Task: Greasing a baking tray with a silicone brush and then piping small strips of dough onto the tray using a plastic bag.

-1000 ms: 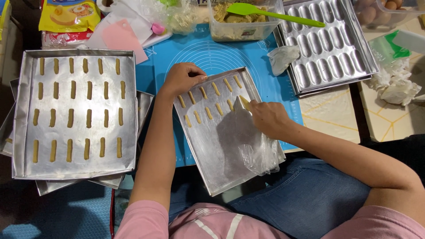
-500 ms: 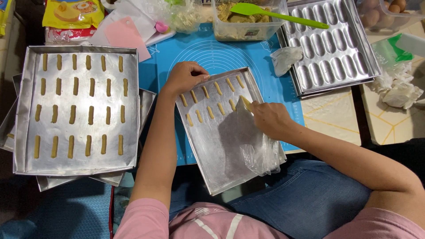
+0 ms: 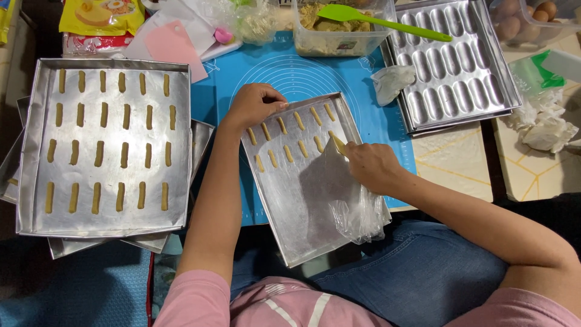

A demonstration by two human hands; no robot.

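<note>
Your left hand [image 3: 253, 104] has its grip closed on the far left corner of the small baking tray [image 3: 290, 206], which lies tilted across the blue mat [image 3: 284, 66], its near end overhanging your lap. Your right hand [image 3: 372, 166] is clenched over the tray's right rim, pinching what looks like a plastic piping bag [image 3: 354, 209], its tip touching a dough stick [image 3: 336, 143] near the tray's far right corner, though the view is too small to be sure. Left of that tray sits a larger tray [image 3: 33, 151] full of dough sticks; beyond it stands a tub [image 3: 339, 42] with a green spatula [image 3: 375, 18], and right of the tub a mould pan [image 3: 457, 66].
</note>
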